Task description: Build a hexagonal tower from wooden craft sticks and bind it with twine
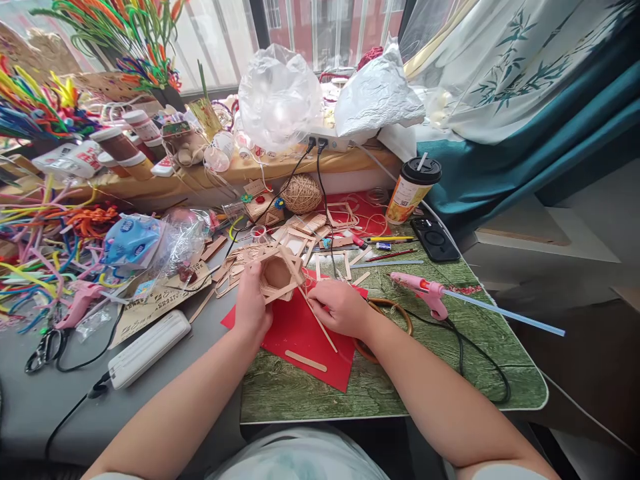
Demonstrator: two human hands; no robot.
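Observation:
My left hand [254,303] grips a many-sided frame of craft sticks [280,293], tilted above a red sheet [320,353]. Close to the frame's right side is my right hand [340,307], its fingers curled in a pinch; what lies between the fingertips is too small to make out. A long thin wooden stick [326,331] slants down from the frame past those fingertips. One loose craft stick [306,361] lies flat on the red sheet. Behind the frame spreads a pile of craft sticks and stick frames [300,237].
A pink glue gun [425,290] with a long glue stick lies at right, its cable trailing. Behind it are a phone [434,240] and a lidded cup [413,190]. A twine ball [301,193] sits at the back. Scissors [45,350] and a white power strip [149,348] lie left.

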